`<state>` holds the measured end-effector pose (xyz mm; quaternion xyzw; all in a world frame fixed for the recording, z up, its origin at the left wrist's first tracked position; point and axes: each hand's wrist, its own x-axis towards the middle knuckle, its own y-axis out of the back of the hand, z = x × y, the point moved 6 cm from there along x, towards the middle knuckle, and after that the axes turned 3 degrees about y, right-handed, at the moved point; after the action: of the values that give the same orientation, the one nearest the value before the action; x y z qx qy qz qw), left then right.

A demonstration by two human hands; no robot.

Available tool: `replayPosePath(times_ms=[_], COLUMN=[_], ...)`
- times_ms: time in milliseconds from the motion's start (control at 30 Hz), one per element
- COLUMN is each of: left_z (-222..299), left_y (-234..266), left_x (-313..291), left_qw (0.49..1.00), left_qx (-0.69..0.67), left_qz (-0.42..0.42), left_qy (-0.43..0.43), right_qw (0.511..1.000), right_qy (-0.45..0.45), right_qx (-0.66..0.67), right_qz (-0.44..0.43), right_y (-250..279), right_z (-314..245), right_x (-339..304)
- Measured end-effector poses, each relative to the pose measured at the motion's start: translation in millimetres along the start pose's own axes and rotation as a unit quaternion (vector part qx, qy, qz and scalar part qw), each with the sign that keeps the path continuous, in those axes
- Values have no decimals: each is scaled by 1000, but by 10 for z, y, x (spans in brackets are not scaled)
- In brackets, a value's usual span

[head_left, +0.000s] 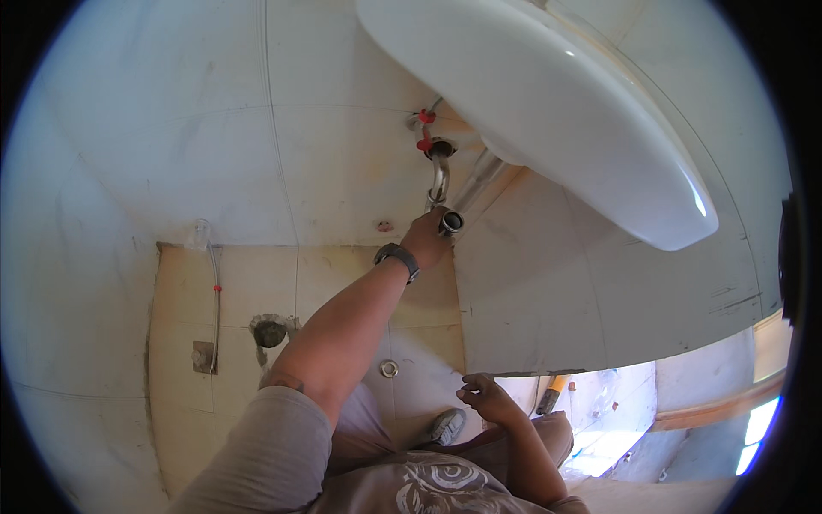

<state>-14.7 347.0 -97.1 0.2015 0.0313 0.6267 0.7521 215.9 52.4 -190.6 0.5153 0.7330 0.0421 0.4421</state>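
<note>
A white washbasin (548, 103) hangs on the tiled wall above me. Beneath it a curved metal pipe (438, 180) runs down from a wall fitting with a red valve handle (424, 141). My left hand (425, 238), a dark watch on its wrist, reaches up and grips the lower part of this pipe, right beside an open round pipe end (451, 223). A second metal tube (479, 176) slants up toward the basin's underside. My right hand (485, 398) hovers low near my knee with its fingers curled; whether it holds something small is unclear.
A round floor drain (390, 368) lies in the beige tiled floor. A rough hole (270, 331) sits at the left, near a thin hose (214, 291) with a red mark. My shoe (447, 426) and an orange-handled tool (555, 390) are at the lower right.
</note>
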Motion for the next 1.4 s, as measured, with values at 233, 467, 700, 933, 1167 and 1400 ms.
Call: replayPosePath(times_ms=[233, 467, 700, 933, 1167, 1400], left_z=[82, 44, -2, -20, -28, -7], left_y=[37, 50, 57, 44, 49, 69], left_x=[-38, -29, -14, -17, -16, -12], left_qw=[1000, 1000, 1000, 1000, 999, 999], left_qx=[11, -6, 20, -11, 25, 39], left_qz=[7, -24, -10, -22, -14, -22], left_qy=[14, 6, -2, 0, 15, -2], right_qw=[998, 978, 939, 913, 908, 903], right_qy=[44, 182, 230, 264, 284, 293], right_qx=[-25, -28, -22, -64, -32, -20], right_qz=[40, 102, 255, 305, 306, 312], right_y=[158, 456, 1032, 1169, 1152, 1140], right_z=[-576, -1387, -2145, -2601, -2637, -2616], right_x=[146, 368, 697, 1030, 1149, 1153])
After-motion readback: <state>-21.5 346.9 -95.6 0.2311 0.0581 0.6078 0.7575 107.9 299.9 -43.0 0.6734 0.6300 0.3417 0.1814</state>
